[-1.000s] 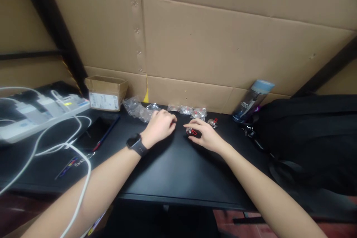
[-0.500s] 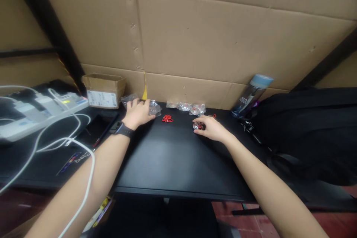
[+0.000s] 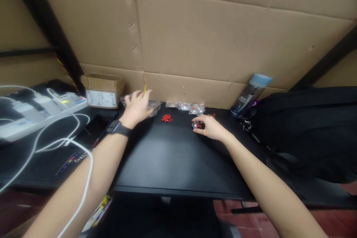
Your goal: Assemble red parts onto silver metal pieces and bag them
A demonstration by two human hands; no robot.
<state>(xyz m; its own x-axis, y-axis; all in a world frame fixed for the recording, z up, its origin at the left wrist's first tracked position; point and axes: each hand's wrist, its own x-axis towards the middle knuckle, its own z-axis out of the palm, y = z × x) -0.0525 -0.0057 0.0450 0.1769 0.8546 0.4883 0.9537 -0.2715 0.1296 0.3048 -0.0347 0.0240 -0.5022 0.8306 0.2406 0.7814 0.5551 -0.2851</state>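
Observation:
My left hand (image 3: 138,108), with a dark watch (image 3: 113,126) on its wrist, is open with fingers spread over clear plastic bags (image 3: 154,107) at the back left of the desk. Whether the fingertips touch the bags I cannot tell. Between the thumb and fingers of my right hand (image 3: 209,127) is a small round shiny piece (image 3: 195,125) with red on it, low over the desk. A small heap of red cord loops (image 3: 166,118) lies between my hands. Behind it, several small clear packets (image 3: 183,106) with shiny, partly red contents line the wall.
A black desk (image 3: 173,163) spans the view below a cardboard wall (image 3: 200,37). To the left are an open cardboard box (image 3: 103,91), a power strip (image 3: 41,117) and white cables (image 3: 90,173). A blue-capped bottle (image 3: 249,96) and a black bag (image 3: 309,137) stand right.
My left hand has lifted slightly and its fingers have spread wider over the plastic bags. The right hand keeps its place, with the round shiny piece tilted a little differently.

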